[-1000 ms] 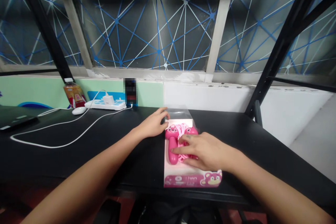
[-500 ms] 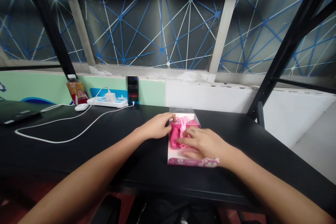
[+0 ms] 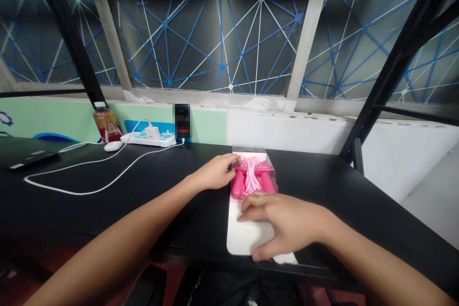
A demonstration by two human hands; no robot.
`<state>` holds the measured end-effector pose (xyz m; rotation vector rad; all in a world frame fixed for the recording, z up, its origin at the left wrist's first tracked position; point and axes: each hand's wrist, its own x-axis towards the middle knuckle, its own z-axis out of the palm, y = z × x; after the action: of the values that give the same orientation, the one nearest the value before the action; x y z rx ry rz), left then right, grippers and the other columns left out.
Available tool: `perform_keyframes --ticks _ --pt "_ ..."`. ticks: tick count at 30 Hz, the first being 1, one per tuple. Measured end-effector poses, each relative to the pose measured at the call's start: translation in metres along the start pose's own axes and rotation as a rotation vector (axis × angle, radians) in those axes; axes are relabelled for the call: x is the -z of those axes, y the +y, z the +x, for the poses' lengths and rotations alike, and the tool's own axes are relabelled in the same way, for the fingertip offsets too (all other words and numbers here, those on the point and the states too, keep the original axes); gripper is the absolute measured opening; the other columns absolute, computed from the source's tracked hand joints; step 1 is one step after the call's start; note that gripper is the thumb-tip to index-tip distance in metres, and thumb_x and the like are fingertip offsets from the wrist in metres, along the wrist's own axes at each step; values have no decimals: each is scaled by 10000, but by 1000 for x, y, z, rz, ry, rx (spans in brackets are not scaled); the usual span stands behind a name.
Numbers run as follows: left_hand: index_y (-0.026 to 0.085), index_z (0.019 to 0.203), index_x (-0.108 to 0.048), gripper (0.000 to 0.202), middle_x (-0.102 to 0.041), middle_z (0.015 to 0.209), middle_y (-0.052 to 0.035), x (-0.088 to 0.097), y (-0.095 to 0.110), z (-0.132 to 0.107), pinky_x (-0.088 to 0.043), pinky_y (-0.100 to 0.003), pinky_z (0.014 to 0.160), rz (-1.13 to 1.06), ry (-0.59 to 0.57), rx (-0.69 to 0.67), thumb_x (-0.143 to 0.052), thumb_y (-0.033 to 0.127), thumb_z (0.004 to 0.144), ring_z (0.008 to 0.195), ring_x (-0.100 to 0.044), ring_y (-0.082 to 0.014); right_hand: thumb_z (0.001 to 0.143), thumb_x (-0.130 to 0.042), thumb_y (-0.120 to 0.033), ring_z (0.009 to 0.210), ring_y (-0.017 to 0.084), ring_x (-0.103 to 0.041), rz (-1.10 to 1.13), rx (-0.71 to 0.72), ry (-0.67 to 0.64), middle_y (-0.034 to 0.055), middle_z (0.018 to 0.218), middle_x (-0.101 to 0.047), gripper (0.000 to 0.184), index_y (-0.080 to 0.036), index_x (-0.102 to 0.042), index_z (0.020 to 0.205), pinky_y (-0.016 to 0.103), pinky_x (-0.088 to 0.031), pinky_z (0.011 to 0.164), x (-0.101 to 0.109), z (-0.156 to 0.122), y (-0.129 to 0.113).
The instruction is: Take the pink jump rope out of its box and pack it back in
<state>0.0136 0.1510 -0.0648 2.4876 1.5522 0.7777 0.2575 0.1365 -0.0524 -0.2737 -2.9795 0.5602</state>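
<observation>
A pink jump rope (image 3: 237,185) with two handles and a bundled pale-pink cord lies in a clear plastic package (image 3: 248,150) on the black desk. My left hand (image 3: 216,171) holds the package's upper left edge, thumb and fingers curled at its side. From the package's near end a white card flap (image 3: 241,239) stretches flat toward the desk's front edge. Over that flap is my right hand (image 3: 287,220), palm down, fingers spread and slightly bent, thumb near the flap's lower edge. The hand hides the flap's right part; whether it presses on it I cannot tell.
At the back left stand a drink bottle (image 3: 106,123) and a white power strip (image 3: 158,140) with a charger. A white mouse (image 3: 113,146), a looping white cable (image 3: 77,193) and a dark flat device (image 3: 34,160) lie on the left. Black frame posts flank the desk.
The package's near end, with its printed purple edge, has opened out into a white flap toward me. My right hand has moved nearer, off the jump rope. My left hand stays put.
</observation>
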Motion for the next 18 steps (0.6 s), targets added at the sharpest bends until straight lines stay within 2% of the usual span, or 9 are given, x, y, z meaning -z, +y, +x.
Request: perform_keyframes --ticks 6,10,12,14,18 --pt "201 1033 -621 271 -667 1017 -45 3 10 2 -482 -293 757 -13 -37 6 -471 116 824 874 -619 -178 912 -530 -481 1315 296 -465 -131 -131 40 146 1462 -465 551 -191 -525 1380 444 -364 1088 0 -3 18" --pt "207 1019 -614 258 -659 1069 -50 7 12 2 -484 -308 794 -16 -23 -12 -467 118 827 939 -610 -190 929 -491 -488 1339 327 -434 -184 -174 55 174 1481 -428 585 -170 -475 1419 484 -362 1084 -1 -4 20" --pt "207 1022 -610 256 -654 1085 -55 9 12 1 -483 -304 791 -11 -26 -13 -470 122 825 939 -607 -189 893 -544 -510 1305 319 -476 -169 -165 49 145 1473 -451 606 -207 -482 1415 461 -399 1055 3 -7 19" --pt "206 1003 -609 242 -652 1087 -54 10 10 1 -480 -293 788 -12 -31 -18 -477 119 819 936 -604 -183 862 -599 -470 1223 291 -553 -154 -165 59 99 1410 -535 583 -253 -502 1395 417 -444 1001 11 -10 21" --pt "210 983 -611 178 -653 1111 -38 10 4 2 -470 -288 827 -57 -32 -14 -499 172 851 957 -607 -176 894 -560 -372 977 244 -657 -201 -315 218 63 1140 -692 411 -259 -589 1289 376 -490 864 26 -16 36"
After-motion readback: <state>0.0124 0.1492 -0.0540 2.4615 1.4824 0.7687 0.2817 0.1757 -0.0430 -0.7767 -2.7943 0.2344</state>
